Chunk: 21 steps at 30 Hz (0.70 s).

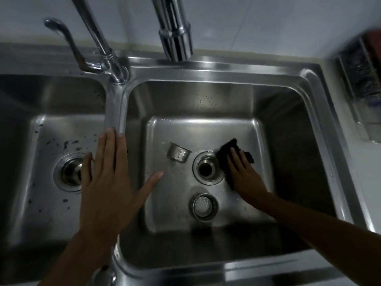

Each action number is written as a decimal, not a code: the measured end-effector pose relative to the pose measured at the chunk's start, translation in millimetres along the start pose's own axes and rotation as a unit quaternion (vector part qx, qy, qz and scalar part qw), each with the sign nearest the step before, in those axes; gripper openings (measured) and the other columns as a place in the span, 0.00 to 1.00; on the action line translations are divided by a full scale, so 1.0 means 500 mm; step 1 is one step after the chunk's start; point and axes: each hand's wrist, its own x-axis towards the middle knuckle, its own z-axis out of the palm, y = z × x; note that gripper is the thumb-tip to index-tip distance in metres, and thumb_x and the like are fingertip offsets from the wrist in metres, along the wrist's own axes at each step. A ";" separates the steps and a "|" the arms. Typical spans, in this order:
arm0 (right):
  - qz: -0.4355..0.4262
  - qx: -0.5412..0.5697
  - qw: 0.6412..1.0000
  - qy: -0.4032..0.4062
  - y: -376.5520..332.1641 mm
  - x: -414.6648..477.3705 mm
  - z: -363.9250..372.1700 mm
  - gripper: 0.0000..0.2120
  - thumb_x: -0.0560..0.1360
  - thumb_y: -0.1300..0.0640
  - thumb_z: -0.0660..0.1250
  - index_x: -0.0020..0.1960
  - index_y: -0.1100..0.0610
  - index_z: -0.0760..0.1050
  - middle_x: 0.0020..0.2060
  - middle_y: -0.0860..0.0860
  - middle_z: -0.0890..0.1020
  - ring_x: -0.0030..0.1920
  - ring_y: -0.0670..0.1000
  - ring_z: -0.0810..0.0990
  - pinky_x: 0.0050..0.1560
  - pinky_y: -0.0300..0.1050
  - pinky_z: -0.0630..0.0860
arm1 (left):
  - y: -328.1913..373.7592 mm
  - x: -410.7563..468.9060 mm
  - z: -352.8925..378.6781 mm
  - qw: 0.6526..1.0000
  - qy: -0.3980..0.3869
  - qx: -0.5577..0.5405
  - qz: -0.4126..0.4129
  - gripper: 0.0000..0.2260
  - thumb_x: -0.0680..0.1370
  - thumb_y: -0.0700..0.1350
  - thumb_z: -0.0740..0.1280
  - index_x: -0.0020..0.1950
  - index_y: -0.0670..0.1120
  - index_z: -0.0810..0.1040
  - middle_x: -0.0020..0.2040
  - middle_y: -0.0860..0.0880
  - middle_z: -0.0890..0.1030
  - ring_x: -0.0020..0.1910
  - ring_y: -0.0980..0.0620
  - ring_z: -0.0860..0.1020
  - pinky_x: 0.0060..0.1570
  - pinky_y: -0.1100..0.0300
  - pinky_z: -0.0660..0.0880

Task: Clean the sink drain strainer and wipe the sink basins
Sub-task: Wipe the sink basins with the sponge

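The right hand (243,172) is pressing flat on a dark cloth (228,155) on the floor of the right basin (288,112), fingers spread out over the cloth and not curled around it. The cloth is lying just beside the open drain hole (207,168), at about 3 o'clock from it. The left hand (107,176) is open and holding nothing, and it is resting on the divider (114,108) between the two basins. The strainer cup (178,152) is lying on its side at about 10 o'clock from the drain hole. A round strainer piece (203,206) is sitting at 6 o'clock from the hole. The left basin (47,120) is showing dark bits of dirt around its drain (70,171), so it looks like it is waiting for its turn. To wipe well, the hand should be keeping the cloth flat, pushing firmly, going into the corners and up the walls, where little specks are showing at 12 o'clock, and not knocking the loose strainer parts into the open hole.
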 end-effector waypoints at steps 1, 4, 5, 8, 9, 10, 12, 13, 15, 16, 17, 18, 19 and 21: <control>-0.013 0.015 1.000 0.002 -0.022 0.014 -0.002 0.39 0.82 0.58 0.61 0.83 0.56 0.40 0.82 0.56 0.36 0.82 0.62 0.40 0.66 0.49 0.75 | 0.001 0.002 0.000 1.000 -0.004 -0.001 -0.001 0.51 0.76 0.78 0.51 0.86 0.44 0.45 0.86 0.43 0.46 0.85 0.45 0.47 0.80 0.36 0.52; -0.010 0.042 0.999 0.010 -0.076 0.055 -0.015 0.41 0.82 0.54 0.64 0.83 0.55 0.39 0.82 0.56 0.39 0.82 0.61 0.42 0.66 0.53 0.76 | 0.001 0.002 -0.004 1.000 -0.012 -0.007 -0.006 0.50 0.76 0.78 0.51 0.86 0.45 0.43 0.86 0.44 0.44 0.85 0.46 0.46 0.80 0.37 0.51; -0.002 0.056 0.998 0.018 -0.098 0.071 -0.023 0.40 0.82 0.54 0.63 0.83 0.55 0.39 0.82 0.56 0.39 0.82 0.61 0.42 0.67 0.55 0.75 | 0.001 0.001 -0.004 1.000 -0.013 -0.009 -0.007 0.50 0.76 0.78 0.51 0.86 0.45 0.43 0.86 0.45 0.44 0.85 0.46 0.45 0.80 0.36 0.51; -0.010 0.090 0.996 0.024 -0.181 0.112 -0.037 0.36 0.84 0.54 0.59 0.83 0.56 0.40 0.82 0.57 0.40 0.82 0.62 0.43 0.74 0.59 0.68 | 0.001 0.001 -0.005 1.000 -0.015 -0.009 -0.008 0.50 0.76 0.78 0.51 0.86 0.44 0.44 0.86 0.44 0.45 0.85 0.46 0.46 0.80 0.35 0.53; -0.019 0.094 0.995 0.026 -0.208 0.121 -0.038 0.37 0.84 0.54 0.60 0.83 0.56 0.39 0.82 0.58 0.40 0.82 0.62 0.43 0.76 0.58 0.66 | 0.002 0.001 -0.006 1.000 -0.016 -0.009 -0.010 0.50 0.76 0.78 0.51 0.86 0.44 0.45 0.86 0.44 0.45 0.85 0.46 0.46 0.80 0.35 0.53; -0.028 0.096 0.995 0.030 -0.231 0.128 -0.035 0.38 0.83 0.55 0.61 0.83 0.57 0.39 0.82 0.59 0.40 0.82 0.62 0.42 0.77 0.58 0.65 | 0.004 0.001 -0.007 1.000 -0.017 -0.008 -0.012 0.50 0.76 0.78 0.51 0.86 0.44 0.45 0.86 0.44 0.45 0.85 0.46 0.46 0.80 0.35 0.53; -0.044 0.099 0.993 0.041 -0.269 0.139 -0.028 0.36 0.84 0.56 0.58 0.83 0.58 0.40 0.82 0.60 0.40 0.82 0.64 0.43 0.77 0.60 0.63 | 0.006 0.003 -0.007 1.000 -0.018 -0.007 -0.013 0.50 0.76 0.78 0.50 0.86 0.44 0.45 0.86 0.44 0.45 0.85 0.47 0.46 0.80 0.36 0.53; -0.057 0.094 0.993 0.044 -0.284 0.142 -0.024 0.35 0.84 0.55 0.57 0.83 0.59 0.40 0.82 0.61 0.41 0.82 0.64 0.42 0.78 0.60 0.61 | 0.007 0.003 -0.008 1.000 -0.019 -0.006 -0.013 0.50 0.76 0.78 0.50 0.86 0.44 0.45 0.86 0.44 0.45 0.85 0.47 0.46 0.80 0.36 0.52; -0.090 0.073 0.992 0.052 -0.299 0.149 -0.016 0.35 0.84 0.53 0.56 0.83 0.60 0.40 0.82 0.61 0.40 0.82 0.65 0.42 0.79 0.61 0.58 | 0.006 0.003 -0.008 1.000 -0.015 -0.007 -0.013 0.50 0.76 0.78 0.50 0.86 0.44 0.45 0.86 0.44 0.45 0.85 0.47 0.46 0.80 0.36 0.53; -0.110 0.060 0.990 0.058 -0.299 0.153 -0.013 0.35 0.85 0.52 0.56 0.83 0.60 0.41 0.82 0.61 0.41 0.82 0.64 0.42 0.79 0.60 0.57 | 0.006 0.002 -0.009 1.000 -0.014 -0.008 -0.013 0.50 0.76 0.78 0.51 0.86 0.44 0.45 0.86 0.44 0.45 0.85 0.47 0.46 0.80 0.36 0.53; -0.137 0.047 0.987 0.063 -0.295 0.156 -0.010 0.34 0.85 0.51 0.55 0.83 0.59 0.41 0.82 0.60 0.41 0.82 0.64 0.42 0.79 0.60 0.57 | 0.006 0.002 -0.009 1.000 -0.014 -0.008 -0.014 0.50 0.76 0.78 0.50 0.86 0.44 0.45 0.86 0.44 0.45 0.85 0.47 0.46 0.80 0.36 0.53; -0.168 0.033 0.983 0.066 -0.288 0.156 -0.006 0.33 0.85 0.51 0.54 0.83 0.59 0.42 0.82 0.60 0.42 0.82 0.64 0.43 0.79 0.60 0.57 | 0.006 0.002 -0.009 1.000 -0.013 -0.009 -0.014 0.50 0.76 0.78 0.50 0.86 0.44 0.45 0.86 0.45 0.45 0.85 0.47 0.46 0.80 0.36 0.53; -0.203 0.019 0.977 0.068 -0.278 0.154 -0.001 0.32 0.86 0.52 0.54 0.83 0.58 0.43 0.82 0.60 0.43 0.82 0.64 0.44 0.79 0.60 0.58 | 0.006 0.002 -0.010 1.000 -0.012 -0.011 -0.015 0.50 0.76 0.78 0.50 0.86 0.45 0.45 0.86 0.45 0.45 0.85 0.47 0.46 0.80 0.36 0.52; -0.268 0.001 0.960 0.075 -0.261 0.144 0.008 0.30 0.85 0.54 0.56 0.83 0.57 0.48 0.83 0.58 0.47 0.82 0.63 0.48 0.78 0.59 0.61 | 0.006 0.003 -0.011 1.000 -0.010 -0.017 -0.019 0.50 0.76 0.78 0.50 0.86 0.45 0.45 0.86 0.45 0.45 0.85 0.48 0.46 0.80 0.37 0.52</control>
